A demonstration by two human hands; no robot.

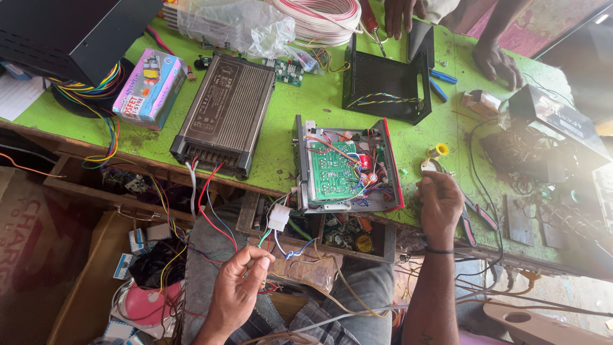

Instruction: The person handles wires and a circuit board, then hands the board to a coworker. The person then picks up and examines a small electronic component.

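Note:
My left hand (pixel 239 287) is low over my lap, thumb and fingers pinched on thin coloured wires that run up to a white connector (pixel 278 217). That connector hangs from an open metal chassis (pixel 383 128) holding a green circuit board (pixel 332 171) at the green table's (pixel 300 102) front edge. My right hand (pixel 439 203) sits just right of the chassis, fingers curled around a thin wire near a small round metal tin (pixel 429 166) and a yellow solder spool (pixel 440 151).
A long grey power supply (pixel 223 114) with red and white leads lies left of the chassis. Behind it are a black bent metal cover (pixel 386 80), a pink and blue box (pixel 148 86) and a wire coil (pixel 319 16). Another person's hands (pixel 495 62) rest at the far edge.

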